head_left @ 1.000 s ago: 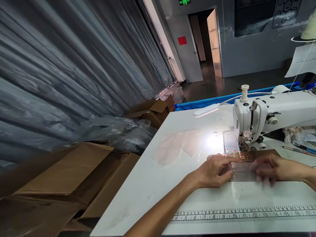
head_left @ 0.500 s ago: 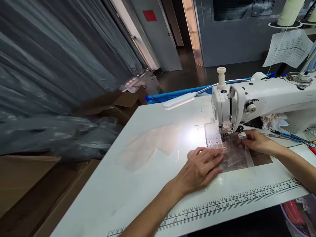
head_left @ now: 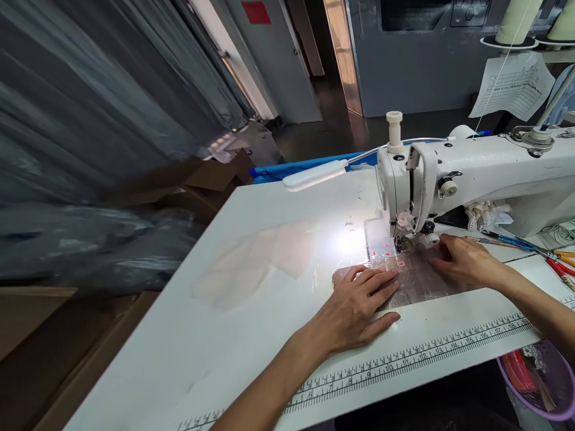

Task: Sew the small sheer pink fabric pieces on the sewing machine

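Note:
My left hand (head_left: 357, 305) lies palm down with its fingers spread, left of the needle, the fingertips on a thin see-through piece (head_left: 339, 275) at the plate's edge. My right hand (head_left: 467, 260) is right of the presser foot (head_left: 398, 244), its thumb and fingers apart near the brownish, shiny bed plate (head_left: 426, 278); some of its fingertips are hidden. Above stands the white sewing machine (head_left: 498, 167). Small red marks (head_left: 387, 254) show around the needle area. A sheer pale fabric piece (head_left: 256, 257) lies flat on the white table (head_left: 179, 359).
A lamp (head_left: 314, 175) lights the table left of the machine head. Scissors and tools (head_left: 530, 244) lie at the right, with lace (head_left: 485, 214) under the arm. A printed ruler (head_left: 395, 368) runs along the front edge. Below hangs a purple basket (head_left: 563, 389); cardboard boxes (head_left: 40, 341) stand left.
My right hand has loosened from a pinch near the presser foot, and the pale sheer edge beside it no longer shows. My left thumb has spread away from its fingers. The view has shifted slightly.

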Motion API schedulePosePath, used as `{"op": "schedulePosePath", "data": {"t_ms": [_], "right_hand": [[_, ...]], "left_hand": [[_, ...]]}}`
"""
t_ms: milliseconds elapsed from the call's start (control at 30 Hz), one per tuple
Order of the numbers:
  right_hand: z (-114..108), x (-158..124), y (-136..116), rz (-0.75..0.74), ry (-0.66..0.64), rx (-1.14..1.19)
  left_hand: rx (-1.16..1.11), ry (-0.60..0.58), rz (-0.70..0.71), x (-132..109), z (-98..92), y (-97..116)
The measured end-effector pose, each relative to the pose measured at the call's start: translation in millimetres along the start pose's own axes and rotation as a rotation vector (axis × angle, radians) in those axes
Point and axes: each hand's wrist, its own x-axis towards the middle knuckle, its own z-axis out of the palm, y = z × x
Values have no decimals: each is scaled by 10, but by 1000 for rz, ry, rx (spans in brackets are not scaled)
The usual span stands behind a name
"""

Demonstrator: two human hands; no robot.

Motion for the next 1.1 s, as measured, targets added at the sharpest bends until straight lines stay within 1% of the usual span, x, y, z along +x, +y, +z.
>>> {"op": "schedulePosePath", "data": {"t_ms": [67,133,167,233,300,333,400,467,533,567,600,667,700,767,833,900,967,1033,1100], "right_hand": [[42,-55,16,-25,-4,160],[74,-105,12,-51,-86,453],[91,-124,-9,-46,-142,608],[136,-143,-104,12,-246,853],[199,-128,-275,83,-314,994],[233,-108,-379,104,-327,1041],[294,-48,-585,84,-321,1113],[333,16,-719,-16,-347,1142],[349,53,-725,-145,-346,1059],[352,56,-679,-216,-299,955],[355,48,-606,-289,-218,822],[366,6,-420,-470,3,482],[377,-19,-326,-573,73,333],[405,-49,-176,-747,137,93],[429,-30,-92,-832,151,-55],[435,37,-59,-836,142,-107],[424,116,-45,-822,107,-73],[412,169,-30,-818,84,0],[415,183,-4,-818,95,70]], "left_hand": [[-26,8,-1,5,0,12],[-89,25,-32,2,-26,14],[-146,38,-76,-5,-50,9],[-342,68,-231,-31,-111,-22],[-634,92,-417,-70,-172,-74],[-787,98,-495,-90,-197,-103],[-1032,97,-604,-115,-231,-151],[-1133,82,-712,-112,-246,-166],[-1108,64,-844,-84,-245,-141],[-1067,60,-901,-68,-237,-117],[-1021,62,-939,-52,-226,-90],[-933,94,-961,-26,-194,-37],[-897,117,-961,-17,-177,-16],[-844,164,-982,1,-152,11],[-814,190,-1026,20,-148,15],[-777,216,-1061,40,-171,1],[-743,235,-1080,53,-209,-24],[-755,212,-1099,55,-243,-52],[-800,164,-1114,47,-259,-77]]}}
